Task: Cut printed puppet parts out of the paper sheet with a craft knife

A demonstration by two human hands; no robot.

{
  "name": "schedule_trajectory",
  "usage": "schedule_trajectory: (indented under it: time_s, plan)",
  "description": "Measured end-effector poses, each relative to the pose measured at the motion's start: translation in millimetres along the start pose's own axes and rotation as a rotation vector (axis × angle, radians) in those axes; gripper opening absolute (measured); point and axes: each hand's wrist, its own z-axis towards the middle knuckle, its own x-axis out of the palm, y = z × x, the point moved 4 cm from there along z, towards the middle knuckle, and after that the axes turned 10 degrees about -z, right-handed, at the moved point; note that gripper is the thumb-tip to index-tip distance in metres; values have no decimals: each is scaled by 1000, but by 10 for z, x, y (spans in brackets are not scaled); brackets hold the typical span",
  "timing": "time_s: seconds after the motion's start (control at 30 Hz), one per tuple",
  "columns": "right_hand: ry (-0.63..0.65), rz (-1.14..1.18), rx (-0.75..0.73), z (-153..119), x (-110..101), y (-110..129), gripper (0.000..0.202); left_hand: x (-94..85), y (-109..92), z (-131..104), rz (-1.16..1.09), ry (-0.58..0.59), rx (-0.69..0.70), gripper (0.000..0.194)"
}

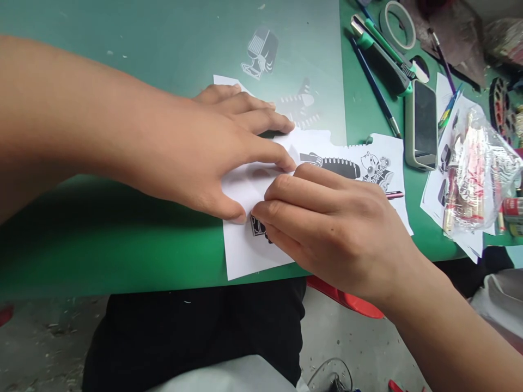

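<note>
Two bare hands are working over white paper [237, 256] that is lying along the near edge of the tabletop [163, 250], close to the body. The left hand [192, 147] is spreading out, its grip released, and is pressing the paper down, apparently to stop it sliding. The right hand [339, 228] is curling just beside it, its fingertips hovering at or bearing on the paper near a dark printed figure [257, 226]; they are hiding what this grip may be grasping, so I cannot tell. A pink pen-like stick [394, 195] is showing past the right knuckles. Towards the right edge, a phone [425, 125], utility knife [382, 65] and paintbrush [373, 84] are lying aside, seemingly giving the hands room.
</note>
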Motion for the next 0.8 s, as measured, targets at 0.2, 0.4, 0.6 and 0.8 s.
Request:
schedule_trajectory:
  time_s: [0.2, 0.4, 0.6, 0.8]
  plan:
    - [14, 5, 2, 7, -5, -6, 21, 10, 6, 18, 0, -9, 15, 70]
    - [31, -2, -14, 22, -10, -5, 20, 24, -9, 17, -8, -12, 10, 73]
    - [3, 57, 21, -8, -24, -57, 17, -11, -51, 28, -18, 17, 3, 73]
    - [-130, 83, 90, -160, 22, -118, 13, -60, -110, 76, -67, 83, 15, 80]
